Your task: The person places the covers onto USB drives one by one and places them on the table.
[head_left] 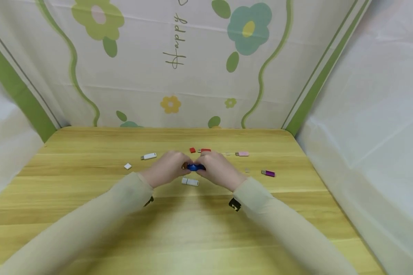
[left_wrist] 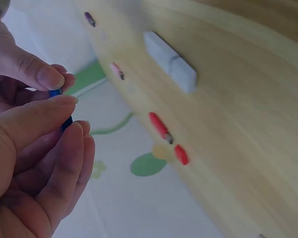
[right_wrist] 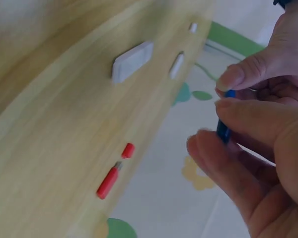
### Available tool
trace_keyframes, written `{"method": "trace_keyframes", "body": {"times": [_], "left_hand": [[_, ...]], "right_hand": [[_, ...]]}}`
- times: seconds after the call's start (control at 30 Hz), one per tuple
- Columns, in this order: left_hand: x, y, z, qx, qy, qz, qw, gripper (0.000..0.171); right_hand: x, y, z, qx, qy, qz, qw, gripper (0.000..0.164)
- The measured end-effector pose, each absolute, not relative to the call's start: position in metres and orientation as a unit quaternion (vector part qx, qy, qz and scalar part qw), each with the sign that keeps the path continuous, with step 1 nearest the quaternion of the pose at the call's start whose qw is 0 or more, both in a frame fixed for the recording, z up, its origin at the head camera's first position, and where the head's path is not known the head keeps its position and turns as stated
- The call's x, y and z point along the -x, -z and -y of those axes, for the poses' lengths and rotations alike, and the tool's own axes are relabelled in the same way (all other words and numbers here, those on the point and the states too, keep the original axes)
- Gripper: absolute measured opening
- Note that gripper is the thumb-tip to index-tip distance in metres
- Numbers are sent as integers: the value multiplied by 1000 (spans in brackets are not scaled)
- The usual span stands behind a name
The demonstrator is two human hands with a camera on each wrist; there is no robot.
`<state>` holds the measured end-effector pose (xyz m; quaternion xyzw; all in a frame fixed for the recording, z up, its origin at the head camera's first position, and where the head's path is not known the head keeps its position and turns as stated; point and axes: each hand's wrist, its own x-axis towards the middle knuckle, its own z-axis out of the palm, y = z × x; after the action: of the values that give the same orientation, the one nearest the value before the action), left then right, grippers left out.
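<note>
- Between our left hand (head_left: 170, 167) and right hand (head_left: 220, 170), raised off the bench (head_left: 192, 244), is the blue stick (head_left: 196, 167); we judge it a USB stick.
- Long axis: roughly left to right in the head view, from one hand to the other. We judge that any push or pull should follow this line.
- Reach: neither hand is nearer; both are at the stick.
- Left hand: fingers and thumb closed in a pinch on the left end.
- Right hand: the same pinch on the right end.
- Joint: fingers cover much of the stick, so we cannot tell whether it is one piece or two.
- Clearance: a capped white stick (head_left: 191, 182) lies on the bench, just on our side of the hands.
</note>
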<state>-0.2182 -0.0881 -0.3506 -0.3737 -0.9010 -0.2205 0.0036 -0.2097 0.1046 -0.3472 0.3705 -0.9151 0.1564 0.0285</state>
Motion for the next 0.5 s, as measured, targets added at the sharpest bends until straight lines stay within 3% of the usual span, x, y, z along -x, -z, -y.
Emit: {"method": "trace_keyframes", "body": {"times": [0.4, 0.5], "left_hand": [[270, 384, 87, 336, 197, 918, -71, 5], [279, 392, 88, 319, 202, 921, -96, 7]], "right_hand": [[263, 377, -89, -365, -127, 921, -51, 3], [270, 384, -85, -363, -133, 920, -69, 7]]}}
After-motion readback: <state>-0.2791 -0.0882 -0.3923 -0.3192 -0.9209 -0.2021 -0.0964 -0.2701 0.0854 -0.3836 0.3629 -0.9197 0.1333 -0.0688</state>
